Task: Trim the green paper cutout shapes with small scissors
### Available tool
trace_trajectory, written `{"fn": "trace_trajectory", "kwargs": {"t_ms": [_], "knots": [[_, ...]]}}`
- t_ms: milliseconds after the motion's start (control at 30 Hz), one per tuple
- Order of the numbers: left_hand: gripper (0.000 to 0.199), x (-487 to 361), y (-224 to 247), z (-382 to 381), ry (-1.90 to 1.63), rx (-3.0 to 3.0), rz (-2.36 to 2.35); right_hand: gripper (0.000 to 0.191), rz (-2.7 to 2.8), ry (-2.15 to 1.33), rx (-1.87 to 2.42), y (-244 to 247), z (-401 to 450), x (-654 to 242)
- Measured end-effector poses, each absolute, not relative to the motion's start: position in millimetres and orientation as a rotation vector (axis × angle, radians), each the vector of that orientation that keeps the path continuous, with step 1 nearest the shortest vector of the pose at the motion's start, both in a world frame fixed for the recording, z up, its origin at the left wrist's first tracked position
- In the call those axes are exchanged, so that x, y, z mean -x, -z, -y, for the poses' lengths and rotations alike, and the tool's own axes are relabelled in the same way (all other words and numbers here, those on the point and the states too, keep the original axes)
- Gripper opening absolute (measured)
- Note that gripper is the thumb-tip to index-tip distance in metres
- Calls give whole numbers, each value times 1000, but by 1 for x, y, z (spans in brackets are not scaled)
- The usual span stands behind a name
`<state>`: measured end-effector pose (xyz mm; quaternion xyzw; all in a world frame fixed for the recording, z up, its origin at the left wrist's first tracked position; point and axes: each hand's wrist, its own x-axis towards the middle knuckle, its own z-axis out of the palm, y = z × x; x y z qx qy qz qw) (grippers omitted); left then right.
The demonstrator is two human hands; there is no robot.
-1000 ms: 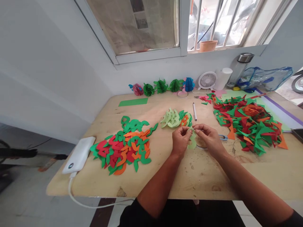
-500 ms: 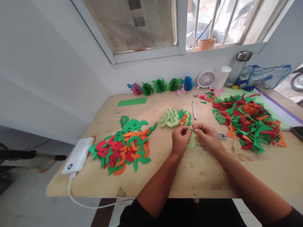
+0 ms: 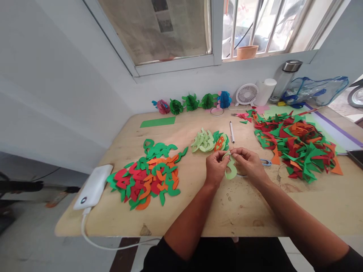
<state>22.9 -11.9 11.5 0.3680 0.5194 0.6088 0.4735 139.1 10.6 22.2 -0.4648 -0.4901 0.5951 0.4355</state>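
Note:
A pale green paper cut-out (image 3: 231, 172) with a curved loop hangs between my hands over the table. My left hand (image 3: 216, 166) pinches its upper left edge between thumb and fingertips. From the other side, my right hand (image 3: 248, 162) closes its thumb and fingers on the top of the same piece. Just behind the hands lies a pile of pale green paper cut-outs (image 3: 203, 140), beside a darker green and orange bunch (image 3: 220, 142). A blue loop (image 3: 266, 162), like a scissor handle, shows past my right hand; the rest is hidden.
Mixed curved cut-outs (image 3: 153, 173) lie on the left, near a white power bank (image 3: 93, 187) with a cable. A large heap of paper scraps (image 3: 300, 147) covers the right. A pen (image 3: 232, 132), paper ornaments (image 3: 191, 102) and a small fan (image 3: 247, 94) are farther back.
The pale green cut-out has turned or opened out, so its curved loop now shows below my fingers. Both hands stay in nearly the same place.

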Motion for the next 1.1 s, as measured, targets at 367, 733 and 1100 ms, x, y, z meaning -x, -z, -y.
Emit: {"fn": "trace_trajectory", "kwargs": {"t_ms": [367,733,1100], "knots": [[11,-23,-9,12,-1488,-956,-1308,34,1243,-1460,1162,-22,-11,-140],[9,-24,-14,14,-1483,-996,-1401,23,1502,-1184,1202,-13,-13,-142],[9,-26,-12,13,-1498,-900,-1363,14,1821,-707,1143,-13,-11,-144]]}}
